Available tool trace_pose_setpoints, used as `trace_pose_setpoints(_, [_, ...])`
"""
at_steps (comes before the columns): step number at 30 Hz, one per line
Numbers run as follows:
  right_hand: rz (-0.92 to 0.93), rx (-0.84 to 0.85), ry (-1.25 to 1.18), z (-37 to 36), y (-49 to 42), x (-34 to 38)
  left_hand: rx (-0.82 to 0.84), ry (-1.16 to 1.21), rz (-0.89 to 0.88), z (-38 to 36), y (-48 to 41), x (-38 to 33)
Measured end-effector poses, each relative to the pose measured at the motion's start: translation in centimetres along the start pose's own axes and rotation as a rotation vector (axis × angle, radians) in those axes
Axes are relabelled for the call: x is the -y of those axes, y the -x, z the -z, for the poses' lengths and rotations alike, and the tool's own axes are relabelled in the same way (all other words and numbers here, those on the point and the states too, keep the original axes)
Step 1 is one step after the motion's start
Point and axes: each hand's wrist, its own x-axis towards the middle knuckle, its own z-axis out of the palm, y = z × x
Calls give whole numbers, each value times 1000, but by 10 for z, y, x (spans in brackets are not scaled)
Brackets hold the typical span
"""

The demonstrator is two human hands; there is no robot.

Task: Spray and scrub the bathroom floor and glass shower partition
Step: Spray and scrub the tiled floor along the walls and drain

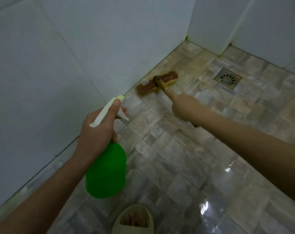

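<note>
Slipper (133,220) nearest, at near edge of floor (202,149), toes showing. Far left: white tiled wall (42,73). Next, left hand (99,125) wrapped round neck of bottle (106,171), thumb laid along sprayer top, one finger on trigger, nozzle pointing toward floor-wall seam. Green, opaque bottle; fill level not readable. Then brush (157,82), head down on floor, hard against left edge by wall, short of far corner. Handle clasped in right hand (182,107), forefinger stretched along it toward head; most of handle hidden beneath. Drain (227,78) right of brush, near far edge, well apart. Wet sheen at near right. No partition made out.

Judged step: scrubbing the seam. To do it well: keep bristles flat, press down through forefinger, work short strokes along grout line, spray just ahead of head, push runoff toward drain. Mind footing on wet tiles.
</note>
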Motion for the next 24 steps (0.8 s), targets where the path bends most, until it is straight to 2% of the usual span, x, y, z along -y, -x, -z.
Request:
trace_pose_setpoints(3, [173,66,197,-26,28,-11,1,29,37,5,-6,0])
trace_pose_setpoints(5, [190,27,305,-25,7,-38,12,26,45,6,-10,1])
trace_pose_setpoints(6, [154,-9,292,-18,-13,-52,19,24,40,5,-11,1])
trace_pose_setpoints(9, [-53,-123,30,5,-72,-86,16,19,28,3,-18,-1])
trace_pose_setpoints(11, [-76,-141,-60,10,-86,-101,19,22,27,2,-23,-2])
trace_pose_setpoints(13, [12,-149,-5,4,-78,-110,21,32,21,0,-29,-5])
trace_pose_setpoints(16, [284,-124,200,-1,-71,-122,12,40,11,-7,-39,-6])
trace_pose_setpoints(17, [306,-135,221,2,-81,-129,18,35,13,-11,-43,-6])
trace_pose_setpoints(21, [47,-174,146,36,-125,-154,62,31,-6,-24,-54,-7])
trace_pose_setpoints(24, [-10,-163,142,52,-136,-169,98,28,-14,-35,-65,-5])
